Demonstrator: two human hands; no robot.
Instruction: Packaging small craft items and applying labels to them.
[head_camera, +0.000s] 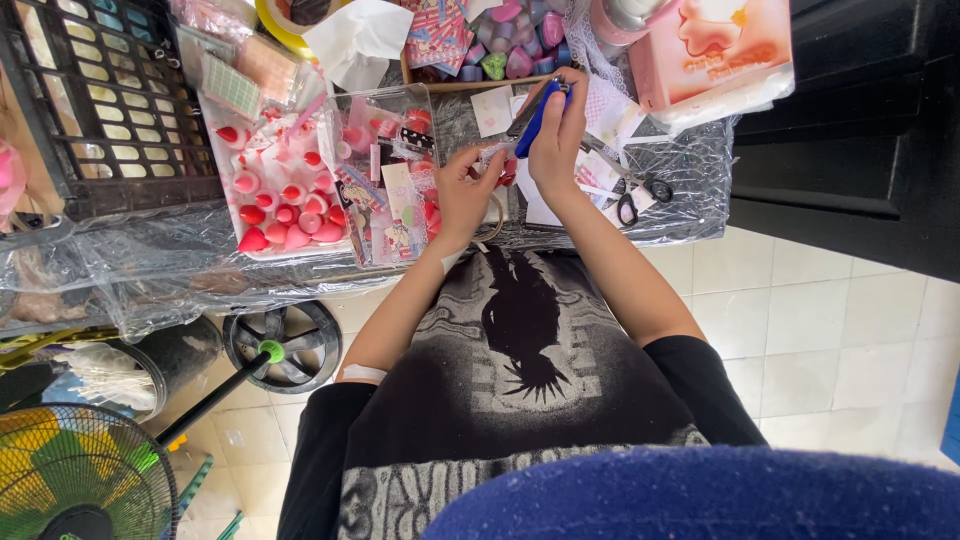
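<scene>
Fingers of right hand (558, 135) curl around blue-handled tool (538, 120); left hand (463, 190) pinches small white piece (493, 153).

Single head-worn view, looking steeply down, close over lap and cluttered table (690, 190) edge

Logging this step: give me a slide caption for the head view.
Right hand grips a blue-handled tool beside the left hand, above a plastic-covered craft table.
</scene>
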